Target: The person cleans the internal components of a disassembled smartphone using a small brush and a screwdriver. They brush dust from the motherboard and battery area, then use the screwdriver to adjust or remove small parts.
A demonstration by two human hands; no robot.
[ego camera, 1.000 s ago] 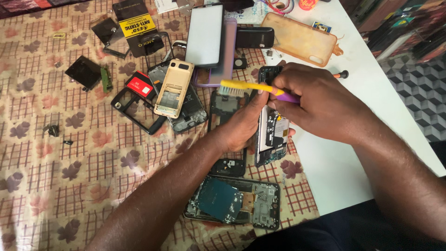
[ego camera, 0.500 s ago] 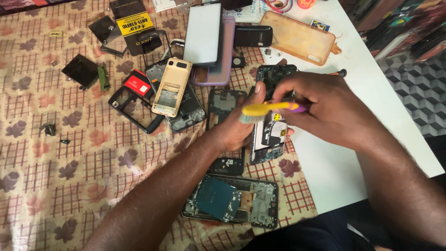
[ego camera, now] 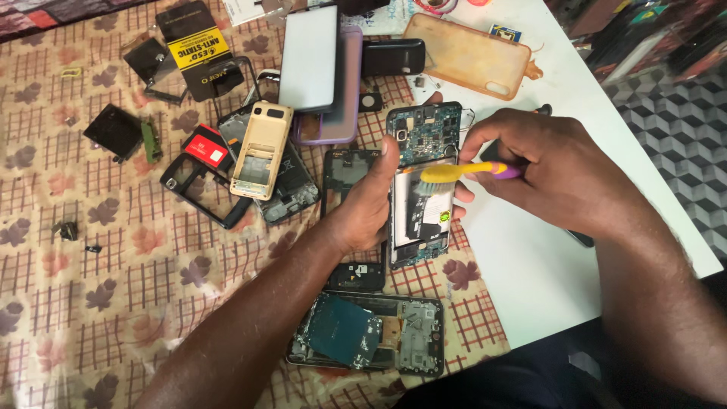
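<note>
My left hand (ego camera: 369, 203) grips an opened phone (ego camera: 422, 136) by its left edge, back cover off, blue circuit board and white battery area showing. My right hand (ego camera: 556, 173) holds a yellow and purple toothbrush (ego camera: 463, 173). Its bristles rest on the middle of the open phone, pointing down at the board.
Several phone parts lie on the patterned cloth: a gold phone frame (ego camera: 261, 150), a red and black frame (ego camera: 198, 176), a white-backed phone (ego camera: 310, 57), an orange case (ego camera: 468, 53), an open phone chassis (ego camera: 365, 332). A white table (ego camera: 530, 273) lies to the right.
The left hand has turned the opened phone face up and raised it. The toothbrush has moved from above the hands down onto the phone's board.
</note>
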